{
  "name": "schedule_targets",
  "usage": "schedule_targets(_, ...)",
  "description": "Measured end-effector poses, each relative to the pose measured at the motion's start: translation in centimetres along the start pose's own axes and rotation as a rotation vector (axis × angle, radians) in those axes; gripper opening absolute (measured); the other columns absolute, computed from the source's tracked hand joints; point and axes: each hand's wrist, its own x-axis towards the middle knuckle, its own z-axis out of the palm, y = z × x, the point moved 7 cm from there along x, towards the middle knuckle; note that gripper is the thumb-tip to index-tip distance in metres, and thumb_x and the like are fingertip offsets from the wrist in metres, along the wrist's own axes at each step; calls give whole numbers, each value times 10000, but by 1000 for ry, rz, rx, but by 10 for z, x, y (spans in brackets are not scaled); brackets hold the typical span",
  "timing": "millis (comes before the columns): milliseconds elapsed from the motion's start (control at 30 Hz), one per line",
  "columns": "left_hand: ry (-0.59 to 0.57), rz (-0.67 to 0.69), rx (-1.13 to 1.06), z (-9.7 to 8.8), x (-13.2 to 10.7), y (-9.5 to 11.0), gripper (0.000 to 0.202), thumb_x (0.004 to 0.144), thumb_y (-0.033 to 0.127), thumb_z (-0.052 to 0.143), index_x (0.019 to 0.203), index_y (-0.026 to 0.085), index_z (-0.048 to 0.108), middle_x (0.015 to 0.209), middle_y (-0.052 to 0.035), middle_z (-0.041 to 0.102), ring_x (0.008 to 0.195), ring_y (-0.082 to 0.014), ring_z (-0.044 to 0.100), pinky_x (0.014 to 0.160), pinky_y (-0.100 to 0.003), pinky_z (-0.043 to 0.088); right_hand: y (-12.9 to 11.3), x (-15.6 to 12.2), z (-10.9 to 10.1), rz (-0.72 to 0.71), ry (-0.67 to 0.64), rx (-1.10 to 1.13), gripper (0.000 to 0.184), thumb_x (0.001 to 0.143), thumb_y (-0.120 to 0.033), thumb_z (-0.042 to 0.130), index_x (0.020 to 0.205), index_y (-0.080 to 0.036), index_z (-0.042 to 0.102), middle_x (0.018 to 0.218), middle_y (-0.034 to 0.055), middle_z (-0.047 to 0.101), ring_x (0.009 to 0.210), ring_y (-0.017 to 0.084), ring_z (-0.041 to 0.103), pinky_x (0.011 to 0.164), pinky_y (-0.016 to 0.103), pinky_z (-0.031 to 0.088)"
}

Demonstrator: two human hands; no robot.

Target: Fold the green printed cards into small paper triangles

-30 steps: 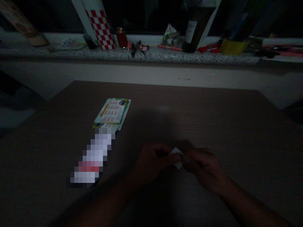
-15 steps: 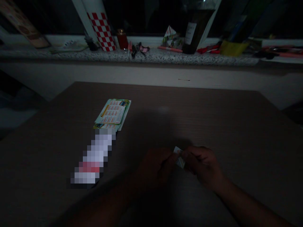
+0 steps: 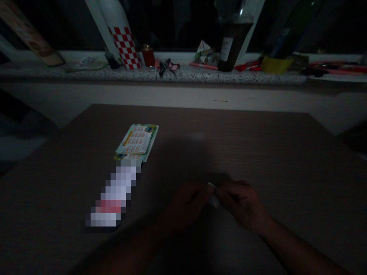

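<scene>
Between my two hands is a small folded piece of paper [image 3: 213, 199], pale with faint printed lines, held just above the table. My left hand [image 3: 187, 204] pinches its left side with thumb and fingers. From the other side my right hand [image 3: 242, 202] grips it, fingers curled. Most of the paper's edges hide behind the fingertips, and the light is dim. Off to the left lies a small stack of printed calendar cards [image 3: 137, 141], green-edged with red number grids.
Below the cards lies a pixelated, phone-like object [image 3: 114, 194] on the wooden table [image 3: 258, 145]. On the granite sill [image 3: 183, 78] behind stand a red-and-white checkered bottle [image 3: 126, 47], a small red bottle [image 3: 148, 56], a dark bottle [image 3: 232, 46] and a yellow container [image 3: 276, 65].
Both hands have shifted slightly left with the paper, and less of the paper shows now. The view has tilted a little upward. The cards have stayed in place.
</scene>
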Motion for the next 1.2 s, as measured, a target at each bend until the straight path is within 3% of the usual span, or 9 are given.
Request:
schedule_targets(233, 107, 162, 365, 0, 5, 5, 404, 957, 336, 318, 628, 171, 484, 550, 34, 425, 507, -102, 390, 527, -238, 274, -2, 2, 0, -86, 82, -132, 385, 924, -248, 480, 556, -188, 383, 520, -60, 311, 460, 71, 324, 464, 229, 243)
schedule_targets(433, 160, 100, 135, -7, 14, -6, 461, 954, 442, 316, 622, 169, 484, 579, 32, 439, 543, -106, 412, 526, -225, 296, 0, 9, 0, -68, 113, -101, 393, 927, -290, 467, 553, -190, 403, 515, -57, 319, 461, 81, 331, 463, 233, 242)
schedule_targets(667, 256, 103, 134, -14, 21, -10, 468, 912, 494, 383, 571, 176, 430, 544, 43, 365, 529, -106, 353, 505, -236, 246, 2, 14, 3, -56, 220, -67, 391, 874, -322, 532, 526, -184, 423, 509, -52, 355, 475, 87, 346, 492, 245, 240)
schedule_targets(867, 312, 75, 44, -18, 20, -16, 530, 908, 583, 339, 570, 180, 407, 526, 52, 348, 486, -88, 319, 470, -228, 256, 5, 18, 8, 58, 306, 60, 375, 952, -392, 421, 647, -187, 492, 518, -62, 365, 445, 84, 349, 445, 213, 290)
schedule_targets(1000, 315, 73, 96, -15, 15, -11, 518, 934, 529, 311, 557, 185, 397, 509, 47, 354, 472, -90, 322, 472, -239, 244, 6, 18, 11, 79, 358, 80, 366, 942, -397, 426, 650, -188, 501, 527, -55, 392, 459, 90, 371, 439, 208, 305)
schedule_targets(1200, 323, 116, 296, -16, 9, -3, 432, 914, 448, 364, 585, 185, 464, 535, 14, 419, 509, -119, 372, 512, -268, 240, -2, 14, 7, 27, 376, -65, 337, 898, -303, 498, 588, -171, 512, 539, -32, 431, 511, 99, 420, 503, 231, 313)
